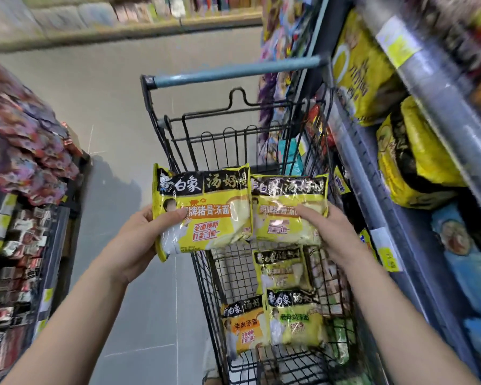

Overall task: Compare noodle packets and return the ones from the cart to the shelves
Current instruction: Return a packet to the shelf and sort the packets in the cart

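**Noodle packets (220,195) side by side above the cart (233,70)**

We hold two yellow packets up over the cart, their inner edges touching. Our left hand (145,234) grips the left packet (203,220) at its outer edge, thumb across the front and fingers curled behind. Our right hand (331,232) holds the right packet (286,218) at its outer edge, one digit laid over the front; we cannot see the rest behind it. Three more lie on the cart's wire floor. The middle packet (282,270) lies toward the right wall. The orange packet (245,325) and the green packet (296,318) lie side by side at the near end. Yellow multipacks (417,162) sit on the shelves (442,87) along the cart's right side.
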The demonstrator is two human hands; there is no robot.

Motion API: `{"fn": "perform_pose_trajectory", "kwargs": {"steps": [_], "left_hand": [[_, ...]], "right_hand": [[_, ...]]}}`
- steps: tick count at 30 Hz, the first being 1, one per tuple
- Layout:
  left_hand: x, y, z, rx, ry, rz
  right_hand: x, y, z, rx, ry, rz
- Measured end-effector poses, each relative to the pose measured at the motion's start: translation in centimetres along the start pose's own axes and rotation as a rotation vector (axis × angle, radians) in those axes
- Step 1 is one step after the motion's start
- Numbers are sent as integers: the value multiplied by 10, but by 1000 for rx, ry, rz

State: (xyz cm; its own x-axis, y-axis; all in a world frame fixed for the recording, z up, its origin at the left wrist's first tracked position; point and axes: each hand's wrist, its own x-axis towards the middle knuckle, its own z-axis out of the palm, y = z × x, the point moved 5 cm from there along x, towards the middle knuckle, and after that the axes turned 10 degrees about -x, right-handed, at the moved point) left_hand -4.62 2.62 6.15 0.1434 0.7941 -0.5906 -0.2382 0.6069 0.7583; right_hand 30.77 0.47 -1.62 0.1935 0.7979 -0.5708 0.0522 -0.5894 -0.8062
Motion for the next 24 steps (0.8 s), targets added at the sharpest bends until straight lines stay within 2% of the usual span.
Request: {"fn": "perform_pose_trajectory", "kwargs": {"steps": [5, 12, 16, 24], "left_hand": [[-41, 63, 16, -2, -42, 131], [-102, 150, 49, 45, -145, 344], [-124, 165, 62, 64, -152, 405], [-148, 162, 68, 69, -203, 423]], "right_hand": [[-75, -98, -19, 84, -15, -195], [-145, -188, -48, 181, -47, -409], [-164, -211, -57, 202, -46, -486], [-178, -221, -45, 235, -92, -526]]}}
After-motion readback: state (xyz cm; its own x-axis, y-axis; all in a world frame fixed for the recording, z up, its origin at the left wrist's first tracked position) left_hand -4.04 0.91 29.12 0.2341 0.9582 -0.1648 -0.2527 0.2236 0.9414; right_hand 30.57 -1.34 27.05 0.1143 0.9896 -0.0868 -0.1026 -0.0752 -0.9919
